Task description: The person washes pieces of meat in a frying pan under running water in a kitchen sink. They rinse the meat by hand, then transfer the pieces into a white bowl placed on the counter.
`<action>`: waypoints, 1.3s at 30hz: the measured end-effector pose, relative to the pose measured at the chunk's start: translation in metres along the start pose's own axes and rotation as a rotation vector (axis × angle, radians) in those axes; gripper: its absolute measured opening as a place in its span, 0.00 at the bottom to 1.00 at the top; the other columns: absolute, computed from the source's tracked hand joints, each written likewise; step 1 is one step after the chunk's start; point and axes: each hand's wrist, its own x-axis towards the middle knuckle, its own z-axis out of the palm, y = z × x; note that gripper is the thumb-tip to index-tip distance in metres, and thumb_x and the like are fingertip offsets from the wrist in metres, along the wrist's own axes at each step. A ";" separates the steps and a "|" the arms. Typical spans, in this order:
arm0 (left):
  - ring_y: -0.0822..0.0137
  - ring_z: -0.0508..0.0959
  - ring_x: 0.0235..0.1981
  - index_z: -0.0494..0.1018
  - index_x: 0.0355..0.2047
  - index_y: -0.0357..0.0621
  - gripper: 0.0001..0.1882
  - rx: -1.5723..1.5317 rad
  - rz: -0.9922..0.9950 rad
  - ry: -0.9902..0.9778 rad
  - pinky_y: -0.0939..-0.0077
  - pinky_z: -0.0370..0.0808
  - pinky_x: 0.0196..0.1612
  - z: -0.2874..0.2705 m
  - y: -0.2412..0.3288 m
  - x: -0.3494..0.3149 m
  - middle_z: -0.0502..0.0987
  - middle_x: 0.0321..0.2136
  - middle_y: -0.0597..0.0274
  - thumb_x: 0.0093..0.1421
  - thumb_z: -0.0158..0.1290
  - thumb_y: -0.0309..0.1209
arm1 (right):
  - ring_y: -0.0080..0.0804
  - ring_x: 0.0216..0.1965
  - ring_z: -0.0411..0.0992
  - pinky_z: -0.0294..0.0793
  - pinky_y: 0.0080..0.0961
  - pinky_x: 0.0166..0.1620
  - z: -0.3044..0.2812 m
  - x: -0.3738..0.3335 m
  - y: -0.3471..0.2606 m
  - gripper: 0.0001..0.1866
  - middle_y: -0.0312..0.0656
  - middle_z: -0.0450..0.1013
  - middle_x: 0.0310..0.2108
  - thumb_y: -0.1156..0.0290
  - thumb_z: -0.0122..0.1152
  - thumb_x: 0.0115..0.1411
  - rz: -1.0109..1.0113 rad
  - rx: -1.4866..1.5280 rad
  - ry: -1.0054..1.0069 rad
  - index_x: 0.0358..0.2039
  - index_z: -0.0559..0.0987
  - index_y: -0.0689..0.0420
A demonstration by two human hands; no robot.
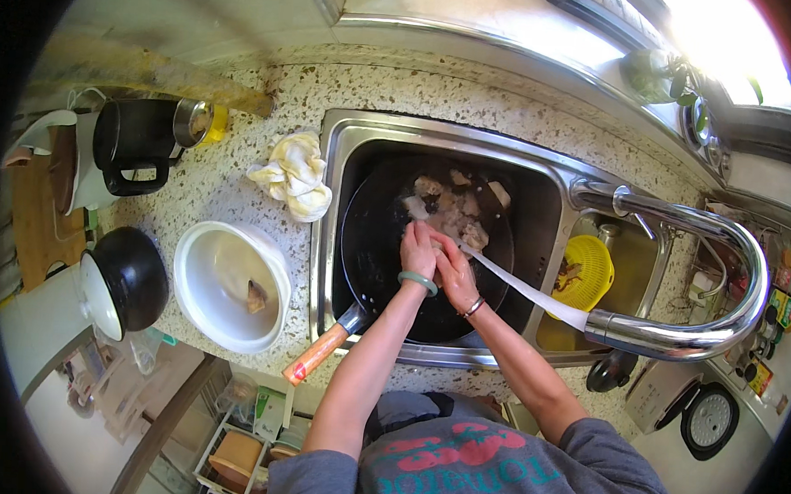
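Observation:
A large dark wok (373, 255) with a wooden handle (320, 351) sits in the left sink basin. Pale chunks that look like raw meat (474, 234) lie in water along its far side. My left hand (418, 253), below a green bangle, and my right hand (453, 265) meet over the wok beside these chunks. Their fingers are closed together, and whatever is between them is hidden. From the faucet (665, 334) at the right, a stream of water (530, 290) slants toward my hands.
A white bowl (275, 273) with a small brownish piece in it stands left of the sink, and a crumpled cloth (294, 174) lies behind it. The right basin holds a yellow strainer (596, 272). Far left are a black kettle (134, 138) and a black pot (138, 280).

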 end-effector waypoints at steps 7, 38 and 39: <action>0.67 0.70 0.44 0.60 0.50 0.39 0.25 -0.185 -0.046 0.026 0.75 0.67 0.48 0.015 -0.005 -0.017 0.70 0.44 0.59 0.63 0.46 0.46 | 0.16 0.28 0.65 0.62 0.12 0.28 0.009 0.024 0.017 0.16 0.30 0.70 0.30 0.63 0.47 0.64 0.062 0.219 0.227 0.49 0.71 0.57; 0.71 0.75 0.37 0.73 0.39 0.38 0.25 -0.349 -0.229 -0.057 0.79 0.72 0.41 -0.005 0.011 -0.003 0.76 0.37 0.60 0.65 0.39 0.49 | 0.25 0.35 0.67 0.68 0.26 0.36 -0.017 0.012 -0.031 0.21 0.34 0.67 0.37 0.73 0.60 0.51 0.277 0.163 -0.066 0.48 0.72 0.54; 0.71 0.75 0.37 0.73 0.39 0.38 0.26 -0.314 -0.258 -0.063 0.79 0.72 0.40 -0.005 0.032 -0.010 0.76 0.36 0.60 0.66 0.38 0.50 | 0.23 0.36 0.67 0.68 0.24 0.37 -0.019 0.006 -0.040 0.22 0.33 0.66 0.38 0.72 0.60 0.52 0.310 0.309 -0.030 0.49 0.72 0.53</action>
